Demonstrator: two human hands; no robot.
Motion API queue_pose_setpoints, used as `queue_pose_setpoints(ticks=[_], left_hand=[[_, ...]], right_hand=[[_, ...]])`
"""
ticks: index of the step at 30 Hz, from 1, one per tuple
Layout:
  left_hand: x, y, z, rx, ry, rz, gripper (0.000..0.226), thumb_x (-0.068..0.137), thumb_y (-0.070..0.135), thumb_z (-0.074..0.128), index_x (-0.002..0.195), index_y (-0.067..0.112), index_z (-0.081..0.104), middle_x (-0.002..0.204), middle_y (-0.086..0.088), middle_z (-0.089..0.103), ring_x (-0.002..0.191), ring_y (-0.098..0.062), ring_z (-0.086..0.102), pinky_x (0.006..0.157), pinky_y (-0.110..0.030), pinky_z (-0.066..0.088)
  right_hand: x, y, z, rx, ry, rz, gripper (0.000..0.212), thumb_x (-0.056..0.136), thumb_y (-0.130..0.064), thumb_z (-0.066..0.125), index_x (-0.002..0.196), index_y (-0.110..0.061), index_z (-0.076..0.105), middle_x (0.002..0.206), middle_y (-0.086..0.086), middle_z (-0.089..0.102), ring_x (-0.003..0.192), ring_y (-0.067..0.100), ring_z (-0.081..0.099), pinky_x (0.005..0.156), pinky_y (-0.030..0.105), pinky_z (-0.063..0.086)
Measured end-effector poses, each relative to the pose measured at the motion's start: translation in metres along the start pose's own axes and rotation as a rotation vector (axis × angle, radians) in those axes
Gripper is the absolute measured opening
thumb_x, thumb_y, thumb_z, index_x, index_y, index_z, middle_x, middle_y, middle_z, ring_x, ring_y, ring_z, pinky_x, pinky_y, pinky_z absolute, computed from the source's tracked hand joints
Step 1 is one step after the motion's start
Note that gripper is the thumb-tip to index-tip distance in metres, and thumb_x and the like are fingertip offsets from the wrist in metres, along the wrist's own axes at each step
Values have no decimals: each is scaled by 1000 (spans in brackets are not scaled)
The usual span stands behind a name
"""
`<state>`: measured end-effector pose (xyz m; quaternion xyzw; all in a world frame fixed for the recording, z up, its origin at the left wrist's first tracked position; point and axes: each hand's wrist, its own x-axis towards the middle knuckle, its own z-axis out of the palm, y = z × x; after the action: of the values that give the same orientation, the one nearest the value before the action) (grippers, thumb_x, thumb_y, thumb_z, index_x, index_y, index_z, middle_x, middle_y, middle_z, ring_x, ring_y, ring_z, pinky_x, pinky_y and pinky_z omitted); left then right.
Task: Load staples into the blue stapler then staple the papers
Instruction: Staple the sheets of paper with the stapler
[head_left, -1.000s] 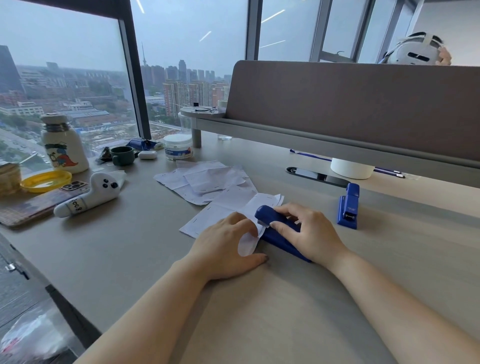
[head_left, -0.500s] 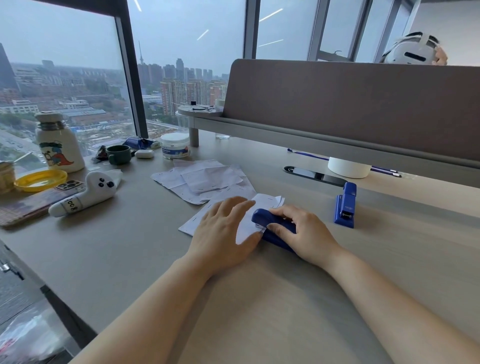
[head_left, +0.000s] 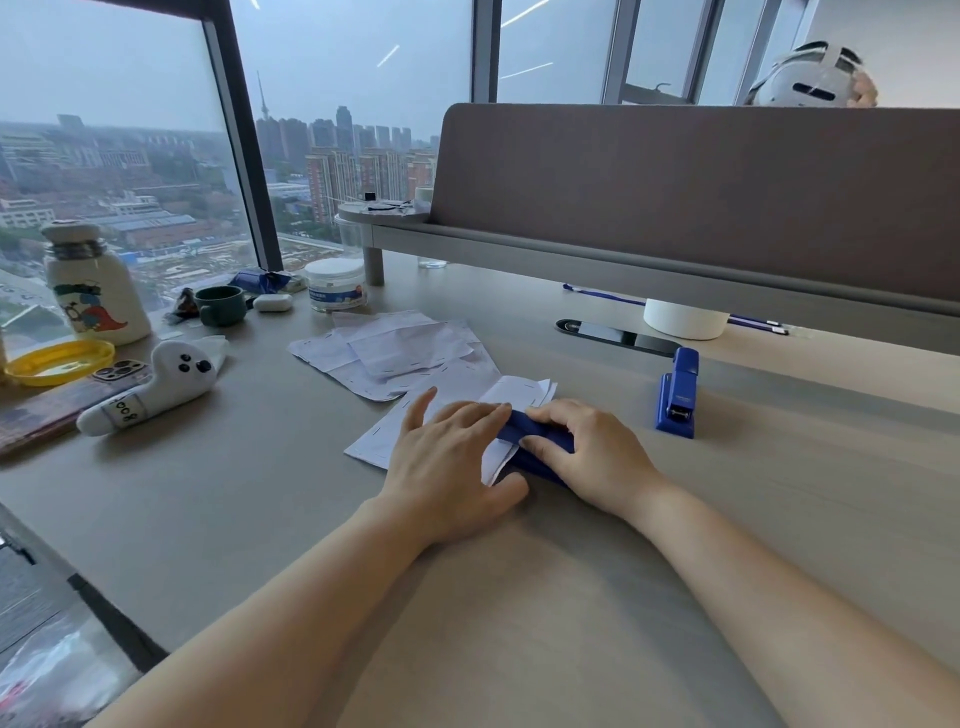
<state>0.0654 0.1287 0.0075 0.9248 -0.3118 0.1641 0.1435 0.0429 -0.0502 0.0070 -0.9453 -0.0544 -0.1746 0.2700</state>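
Blue stapler (head_left: 535, 439) sits mid-desk, toward the near edge, lying on the desk (head_left: 519, 613) with its front end over the papers (head_left: 511, 395). My right hand (head_left: 587, 457) is on top of it, fingers curled over the body and thumb against the near side, so it's gripped. My left hand (head_left: 447, 467) lies flat on the papers just left of the stapler, fingers spread and extended, fingertips touching the stapler's front end, gripping nothing. A corner of the top sheet sticks out between the two hands. I can't tell whether the sheet is actually in the stapler's mouth; the hands cover it.

Second blue stapler (head_left: 677, 395) lies to the right, apart from my hands, nearer the desk's far edge, nothing touching it. More stapled sheets (head_left: 384, 348) lie in a loose pile behind the working stack, partly under it.

Left side of the desk: white seal plush (head_left: 156, 387), phone (head_left: 117, 371) beside it, yellow lid (head_left: 57, 361), white bottle with cartoon print (head_left: 93, 291), green mug (head_left: 221, 306), white earbud case (head_left: 272, 302), clear round tub with white lid (head_left: 335, 286). White bowl-shaped object (head_left: 685, 318) sits under the divider panel (head_left: 701, 182) at the far edge.
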Motion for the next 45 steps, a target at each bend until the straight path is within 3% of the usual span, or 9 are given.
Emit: queue_pose_setpoints(ticks=[8,13,20,24,28,33,38,45], left_hand=[[5,5,-7,56,-29,32,83,63,63,28,136,27,45,135,14,51,134,-5,36,119,-42,-6],[-5,1,1,-42,-35,-20,86,64,64,30,144,32,29,147,17,37,138,-4,27,119,-38,-4],[-5,-4,6,-136,-18,-4,81,77,58,53,146,35,15,150,16,29,137,-11,29,116,-29,11],[-3,-7,3,-301,-52,-70,90,81,41,58,146,38,-4,139,12,49,124,-19,48,104,-30,35],[0,-9,6,-309,-47,-131,68,91,30,49,147,34,10,130,18,57,121,-17,50,89,-27,38],[3,-13,7,-384,-3,-260,41,96,26,41,136,36,37,110,32,61,117,-11,53,89,-29,44],[4,-19,8,-420,73,-377,29,95,27,43,119,40,53,110,15,68,111,-15,57,89,-34,47],[8,-28,10,-712,177,-531,21,91,20,51,98,36,62,99,10,65,97,-13,61,88,-32,48]], right_hand=[[-1,-12,-2,-199,-11,-24,26,88,-32,54,110,-20,60,112,0,64,108,22,53,86,37,44],[-10,-10,6,-142,115,-44,34,87,-30,58,120,-21,59,114,1,66,110,22,55,84,34,46],[-12,-8,9,-113,203,-50,33,88,-30,58,119,-19,59,111,4,66,106,24,56,82,34,45],[-11,-8,7,-102,210,-60,33,88,-33,57,119,-19,58,113,3,65,107,22,55,83,32,44],[-12,-7,7,-108,219,-64,33,88,-33,57,118,-20,58,112,2,66,106,22,56,80,29,42],[-11,-7,8,-115,232,-85,32,88,-33,58,117,-20,59,109,2,67,102,22,57,76,27,40],[-12,-2,5,-115,265,-50,30,87,-29,59,115,-18,60,104,4,68,99,24,57,75,30,43],[-11,11,1,-152,357,137,29,88,-30,55,114,-19,58,108,4,66,105,27,52,76,33,42]])
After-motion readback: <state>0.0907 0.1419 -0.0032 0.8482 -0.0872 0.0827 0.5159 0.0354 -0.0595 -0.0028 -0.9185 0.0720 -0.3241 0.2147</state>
